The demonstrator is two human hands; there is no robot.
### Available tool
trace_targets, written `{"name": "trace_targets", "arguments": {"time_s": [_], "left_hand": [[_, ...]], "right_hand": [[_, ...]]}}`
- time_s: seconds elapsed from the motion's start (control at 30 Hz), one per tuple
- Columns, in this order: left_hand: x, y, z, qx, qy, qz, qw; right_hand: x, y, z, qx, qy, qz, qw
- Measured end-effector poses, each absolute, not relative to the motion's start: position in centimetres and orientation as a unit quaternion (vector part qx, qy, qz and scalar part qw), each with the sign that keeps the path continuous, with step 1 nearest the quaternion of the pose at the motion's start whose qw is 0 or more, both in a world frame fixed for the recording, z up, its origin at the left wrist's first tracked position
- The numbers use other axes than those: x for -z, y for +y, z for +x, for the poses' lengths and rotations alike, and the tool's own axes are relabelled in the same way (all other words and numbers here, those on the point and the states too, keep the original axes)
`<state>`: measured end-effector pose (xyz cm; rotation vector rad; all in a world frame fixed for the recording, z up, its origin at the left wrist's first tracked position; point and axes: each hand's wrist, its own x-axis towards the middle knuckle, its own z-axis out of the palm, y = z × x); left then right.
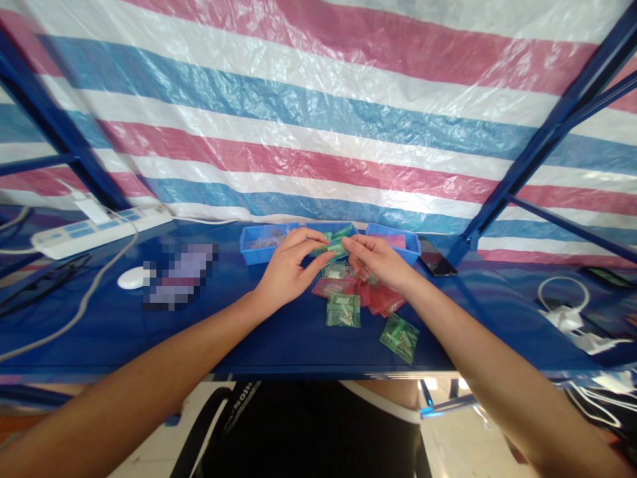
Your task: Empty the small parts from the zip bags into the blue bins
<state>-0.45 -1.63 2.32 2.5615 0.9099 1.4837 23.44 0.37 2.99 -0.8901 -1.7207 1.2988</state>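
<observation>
Between my two hands is a small green plastic bag (336,248), held in front of the middle blue bin (354,229). My left hand (292,260) pinches its left side between thumb and fingers. The fingers of my right hand (374,260) are closed on its right side. Below them on the table lie a green bag with small metal parts (343,311), another green bag of metal pins (400,337) nearer the edge, and several red bags (382,299). My hands partly cover the pile and the middle bin.
A left blue bin (263,245) holds small metal pieces; a right blue bin (409,247) holds something pink. A phone (438,257) lies beside it. At the left are a white mouse (134,278), a blurred-out object (182,277) and a power strip (102,231). White cables and a charger (566,317) lie right.
</observation>
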Motion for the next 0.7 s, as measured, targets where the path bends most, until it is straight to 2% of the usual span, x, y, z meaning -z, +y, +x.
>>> {"name": "trace_targets", "arguments": {"time_s": [0.27, 0.57, 0.7], "left_hand": [[-2.22, -1.64, -0.38, -0.448, 0.294, 0.842, 0.066], [-2.5, -2.05, -0.17, -0.451, 0.3, 0.836, 0.084], [-2.39, -1.88, -0.25, -0.433, 0.258, 0.862, 0.053]], "right_hand": [[-2.81, 0.19, 23.6, -0.477, -0.726, -0.333, 0.365], [-2.99, 0.45, 23.74, -0.493, -0.673, -0.361, 0.417], [-2.82, 0.44, 23.72, -0.512, -0.656, -0.365, 0.417]]}}
